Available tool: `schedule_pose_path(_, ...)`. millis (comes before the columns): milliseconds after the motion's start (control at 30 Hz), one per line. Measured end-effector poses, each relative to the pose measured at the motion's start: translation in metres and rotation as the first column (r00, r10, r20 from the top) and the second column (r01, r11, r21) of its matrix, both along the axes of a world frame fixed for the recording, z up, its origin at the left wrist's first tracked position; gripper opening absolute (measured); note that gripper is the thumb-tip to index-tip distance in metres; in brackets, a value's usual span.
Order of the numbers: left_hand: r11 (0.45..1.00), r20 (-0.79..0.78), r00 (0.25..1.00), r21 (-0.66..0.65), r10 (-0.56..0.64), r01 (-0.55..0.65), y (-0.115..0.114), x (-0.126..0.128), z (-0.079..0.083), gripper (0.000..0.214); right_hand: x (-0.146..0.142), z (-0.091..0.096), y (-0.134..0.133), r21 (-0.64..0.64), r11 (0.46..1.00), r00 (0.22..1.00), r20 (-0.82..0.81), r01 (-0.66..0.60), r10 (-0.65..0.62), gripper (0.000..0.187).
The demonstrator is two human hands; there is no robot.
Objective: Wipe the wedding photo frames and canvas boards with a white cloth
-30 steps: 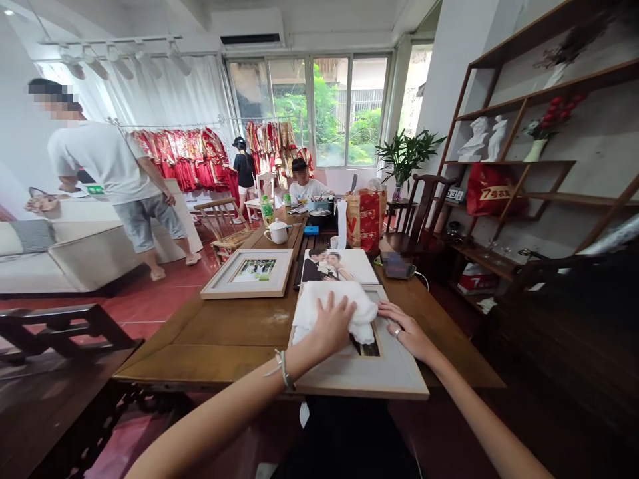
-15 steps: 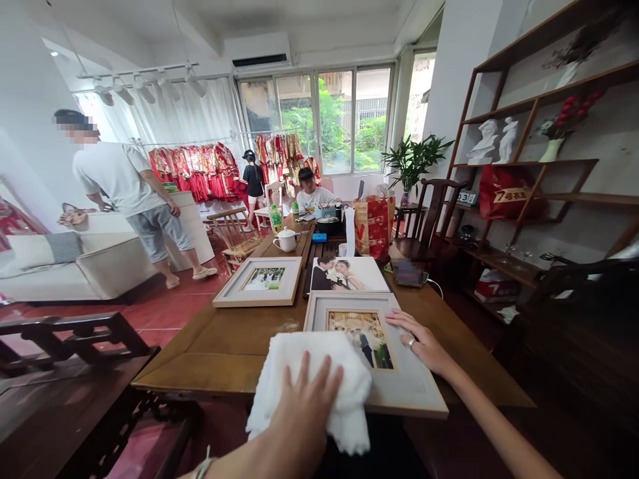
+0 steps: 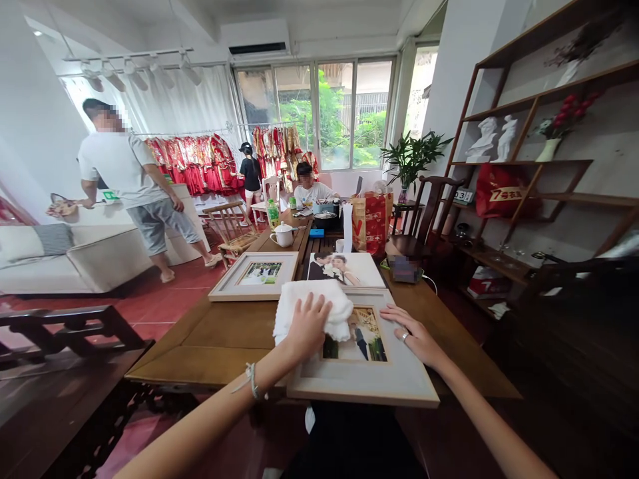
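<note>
A pale framed wedding photo (image 3: 394, 379) lies flat at the near edge of the wooden table (image 3: 224, 346). My left hand (image 3: 307, 326) presses a folded white cloth (image 3: 309, 303) onto the frame's far left corner, fingers spread flat over the cloth. My right hand (image 3: 417, 336), a ring on one finger, rests flat on the frame's right border with fingers stretched out. The cloth covers the upper left part of the picture.
A second framed photo (image 3: 254, 275) and an unframed print (image 3: 344, 269) lie further up the table, beyond them a teapot (image 3: 282, 234) and a red bag (image 3: 372, 223). A person sits at the far end; another stands by the sofa (image 3: 74, 256). Shelves stand right, a dark bench (image 3: 64, 332) left.
My left hand has pushed the cloth from the frame's near left corner up to its far left corner. My right hand has stayed on the right border.
</note>
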State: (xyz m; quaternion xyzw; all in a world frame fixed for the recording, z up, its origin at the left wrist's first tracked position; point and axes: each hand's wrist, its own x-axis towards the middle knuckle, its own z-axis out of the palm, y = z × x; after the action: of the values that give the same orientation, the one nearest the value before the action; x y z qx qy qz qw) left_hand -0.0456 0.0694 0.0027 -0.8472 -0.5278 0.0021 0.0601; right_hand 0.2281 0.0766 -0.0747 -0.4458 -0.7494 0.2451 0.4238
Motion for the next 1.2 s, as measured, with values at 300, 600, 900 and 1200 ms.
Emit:
schedule_pose_path(300, 0.924, 0.005, 0.994, -0.37, -0.107, 0.101, -0.122, -0.032, 0.0, 0.095, -0.001, -0.002, 0.0, 0.01, 1.0, 1.0, -0.02, 0.008, -0.008, 0.042)
schedule_pose_path(600, 0.976, 0.017, 0.998, -0.208, -0.068, 0.07, -0.074, -0.017, 0.005, 0.093, 0.001, -0.002, 0.001, 0.014, 1.0, 1.0, 0.003, -0.007, 0.007, 0.041)
schedule_pose_path(900, 0.997, -0.013, 0.997, 0.027, -0.074, 0.074, 0.012, -0.012, 0.001, 0.075, -0.001, 0.001, -0.001, 0.004, 1.0, 1.0, -0.006, 0.003, -0.003, 0.041)
schedule_pose_path(1200, 0.94, 0.007, 0.988, -0.308, -0.155, 0.15, -0.097, -0.024, 0.03, 0.086, -0.001, -0.001, 0.0, 0.015, 1.0, 1.0, -0.017, 0.004, -0.004, 0.042)
